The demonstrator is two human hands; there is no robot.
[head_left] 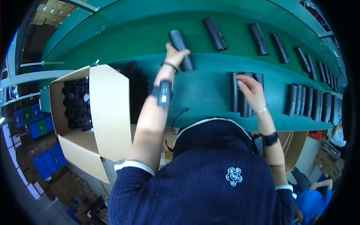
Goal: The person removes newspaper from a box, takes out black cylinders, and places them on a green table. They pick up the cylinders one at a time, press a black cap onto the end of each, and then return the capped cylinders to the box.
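My left hand (174, 55) grips a black cylinder (181, 48) and holds it over the near edge of the green conveyor belt (142, 35). My right hand (250, 90) rests on a small group of black cylinders (243, 98) lying side by side on the green table (204, 92). Several single black cylinders (215, 33) lie spaced out along the belt to the right. Both wrists carry bands, and a dark device is strapped to my left forearm.
An open cardboard box (108, 112) full of black cylinders stands at my left, with more cylinders stacked behind its flap. A row of black cylinders (313, 102) lies at the table's right. Blue crates (45, 159) sit on the floor at left. Another person in blue (315, 198) is at lower right.
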